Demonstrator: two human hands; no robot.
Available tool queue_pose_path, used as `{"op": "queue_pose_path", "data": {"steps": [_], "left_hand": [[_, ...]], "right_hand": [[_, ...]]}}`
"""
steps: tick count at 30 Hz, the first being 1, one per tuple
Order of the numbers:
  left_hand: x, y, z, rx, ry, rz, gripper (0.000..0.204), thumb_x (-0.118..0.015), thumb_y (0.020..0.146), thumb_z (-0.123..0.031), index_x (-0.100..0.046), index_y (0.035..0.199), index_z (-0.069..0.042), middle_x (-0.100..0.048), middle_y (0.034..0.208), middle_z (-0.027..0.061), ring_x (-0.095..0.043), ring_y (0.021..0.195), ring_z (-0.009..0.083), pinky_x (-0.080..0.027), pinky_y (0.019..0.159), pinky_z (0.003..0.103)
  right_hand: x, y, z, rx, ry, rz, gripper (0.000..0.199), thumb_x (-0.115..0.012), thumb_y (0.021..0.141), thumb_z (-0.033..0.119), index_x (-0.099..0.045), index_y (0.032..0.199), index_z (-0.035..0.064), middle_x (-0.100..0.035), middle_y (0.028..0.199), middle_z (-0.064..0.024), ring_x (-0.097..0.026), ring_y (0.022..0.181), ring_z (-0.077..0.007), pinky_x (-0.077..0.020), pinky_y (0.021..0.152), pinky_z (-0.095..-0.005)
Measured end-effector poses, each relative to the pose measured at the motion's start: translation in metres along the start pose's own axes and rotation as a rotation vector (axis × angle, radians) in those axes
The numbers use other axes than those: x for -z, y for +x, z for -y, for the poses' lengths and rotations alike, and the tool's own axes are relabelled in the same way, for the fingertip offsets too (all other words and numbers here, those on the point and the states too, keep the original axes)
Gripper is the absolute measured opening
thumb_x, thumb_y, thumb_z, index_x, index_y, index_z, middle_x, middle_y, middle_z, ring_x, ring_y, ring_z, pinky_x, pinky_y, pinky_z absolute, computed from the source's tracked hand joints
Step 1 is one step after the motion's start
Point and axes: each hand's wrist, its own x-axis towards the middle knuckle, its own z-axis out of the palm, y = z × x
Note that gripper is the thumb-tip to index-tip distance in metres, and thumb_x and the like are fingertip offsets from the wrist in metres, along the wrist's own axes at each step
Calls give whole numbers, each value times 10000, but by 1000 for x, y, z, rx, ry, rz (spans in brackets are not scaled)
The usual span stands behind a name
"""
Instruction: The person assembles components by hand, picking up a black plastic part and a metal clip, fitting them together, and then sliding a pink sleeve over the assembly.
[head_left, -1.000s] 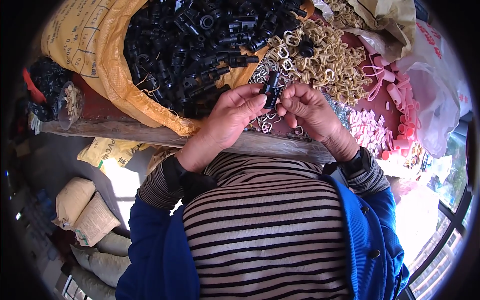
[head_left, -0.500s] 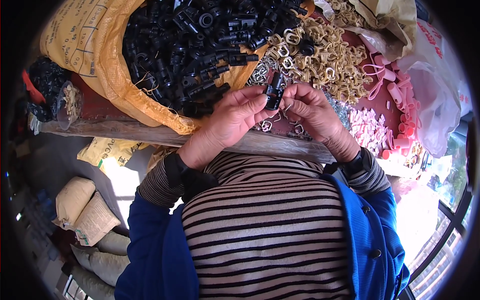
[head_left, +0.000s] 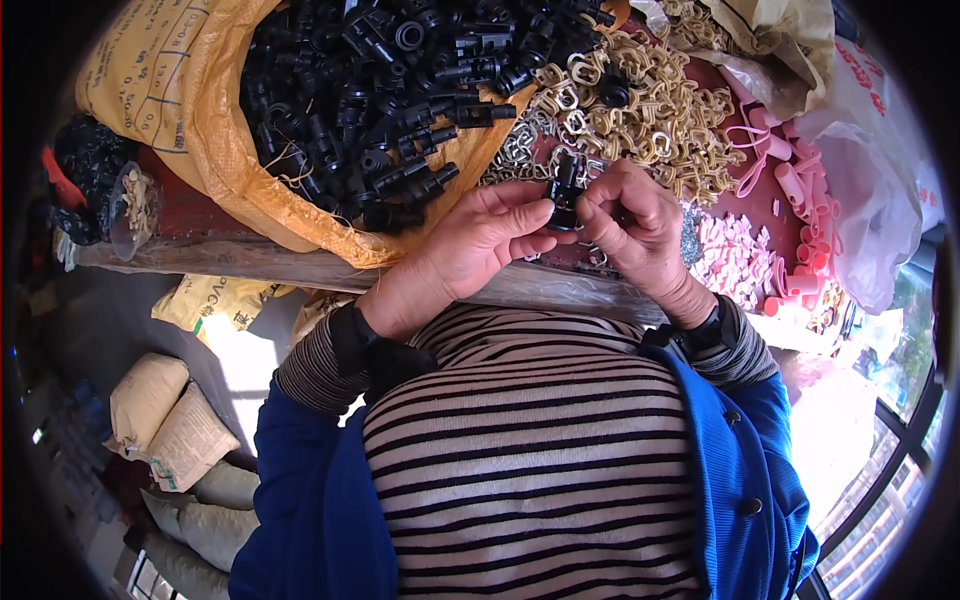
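Note:
A black plastic tubular fitting [head_left: 564, 190] stands roughly upright between my hands, just above the table's near edge. My left hand [head_left: 490, 235] is closed on it from the left, thumb lying across its lower part. From the right, my right hand [head_left: 636, 222] is in a pinch against the fitting's side. Whatever lies between the right fingertips is hidden by the fingers. Beyond the hands is a pile of beige looped pieces [head_left: 690, 120], with silvery metal clips [head_left: 518, 152] at its left side.
An orange woven sack [head_left: 215, 150] full of black fittings [head_left: 350, 120] fills the left. To the right lie small pink pieces [head_left: 738, 252], pink tubes [head_left: 800, 190] and a clear plastic bag [head_left: 865, 180]. A worn wooden edge [head_left: 200, 262] borders the table. Filled sacks [head_left: 190, 430] rest at lower left.
Both hands and the fitting have shifted slightly right. My right fingers have curled in closer against the fitting; the thin metal bit seen at their tips before is now out of sight.

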Motion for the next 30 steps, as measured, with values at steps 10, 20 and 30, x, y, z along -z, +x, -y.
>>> {"op": "queue_pose_path", "data": {"steps": [10, 20, 30], "left_hand": [[3, 1, 0, 63, -81, 61, 237, -499, 828, -132, -502, 1031, -9, -572, 941, 107, -579, 861, 233, -493, 698, 259], [-2, -1, -5, 50, 215, -7, 227, -545, 792, -92, -516, 996, 3, -586, 897, 97, -593, 785, 188, -487, 678, 239], [-1, 1, -6, 50, 116, -143, 221, -587, 764, -93, -532, 959, -6, -590, 860, 76, -598, 774, 188, -482, 667, 229]], "right_hand": [[3, -1, 1, 191, -108, 11, 101, -612, 717, 59, -522, 734, 18, -473, 648, -44, -455, 536, -134, -352, 474, -229], [13, -4, -3, -271, 59, 159, 163, -625, 708, 66, -507, 816, 37, -462, 667, -44, -471, 538, -145, -378, 474, -236], [36, 9, -44, 146, -1108, 201, 169, -554, 799, 185, -448, 848, 63, -471, 704, 13, -438, 518, -68, -355, 466, -178]]}}
